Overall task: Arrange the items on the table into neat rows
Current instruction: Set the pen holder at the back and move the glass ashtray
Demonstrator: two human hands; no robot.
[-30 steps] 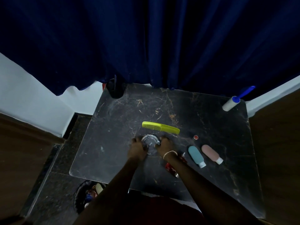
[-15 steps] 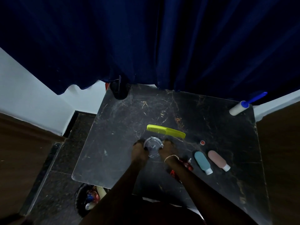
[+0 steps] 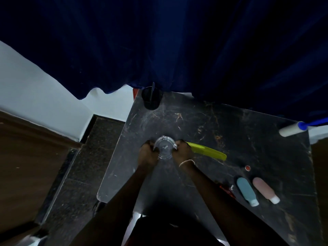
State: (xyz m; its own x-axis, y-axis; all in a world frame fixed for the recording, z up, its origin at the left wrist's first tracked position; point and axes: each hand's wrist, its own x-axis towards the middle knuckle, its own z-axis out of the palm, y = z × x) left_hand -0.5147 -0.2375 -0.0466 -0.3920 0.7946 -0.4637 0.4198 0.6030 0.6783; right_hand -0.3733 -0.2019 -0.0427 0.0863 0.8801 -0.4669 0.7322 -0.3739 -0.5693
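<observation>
A clear glass dish (image 3: pixel 165 148) sits near the middle of the dark marble table (image 3: pixel 248 139). My left hand (image 3: pixel 148 153) grips its left rim and my right hand (image 3: pixel 183 150) grips its right rim. A yellow-green comb (image 3: pixel 208 152) lies just right of my right hand, its left end hidden behind the fingers. Further right lie a teal bottle (image 3: pixel 247 190) and a pink bottle (image 3: pixel 265 189), side by side with white caps toward me. A small red cap (image 3: pixel 247 168) lies above them. A red item (image 3: pixel 227 189) shows partly beside my right forearm.
A black cup (image 3: pixel 151 98) stands at the table's far left corner. A white roller with a blue handle (image 3: pixel 292 129) lies at the far right edge. A dark blue curtain (image 3: pixel 177 41) hangs behind the table. The floor drops away on the left.
Both hands have pushed the glass dish away from me, up level with the comb's left end. The view has shifted left, so the table's items sit further right in frame.
</observation>
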